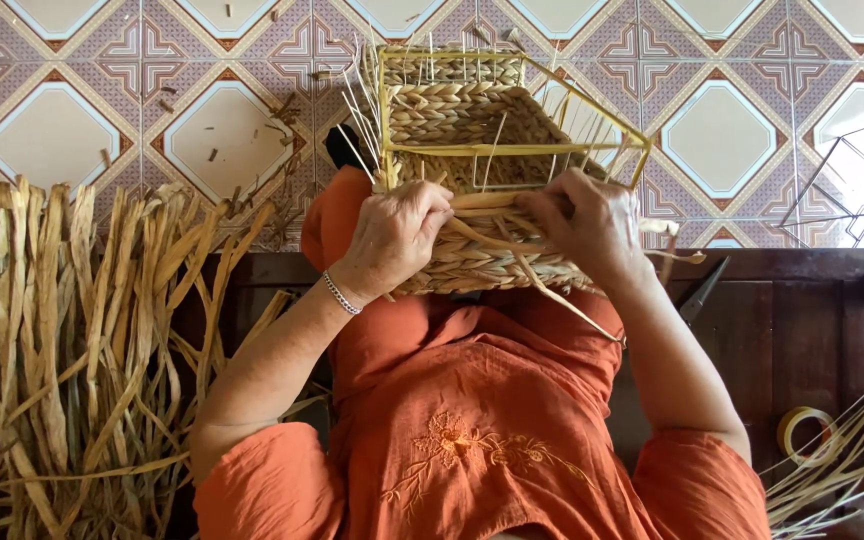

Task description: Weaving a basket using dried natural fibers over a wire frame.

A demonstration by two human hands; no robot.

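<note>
In the head view, a half-woven rectangular basket of pale braided straw on a yellow wire frame (472, 150) rests on the person's lap, its open frame tilted away toward the patterned tile floor (752, 130). The left hand (392, 235) presses on the near woven wall, fingers curled shut over the braid. The right hand (587, 225) closes its fingers on a flat dried straw strand (482, 200) that runs between the two hands along the top of the weave. A heap of long dried straw leaves (62, 340) lies at the left edge of the dark wooden counter (802, 320); a pair of dark scissors (702, 292) and a roll of yellowish tape (802, 430) sit toward its right edge, and thin split straw stalks (832, 470) poke out by the near right corner. The strand looks brittle, so a hard pull could snap it, and the loose upright wire ends could catch the fingers or let the row slacken
</note>
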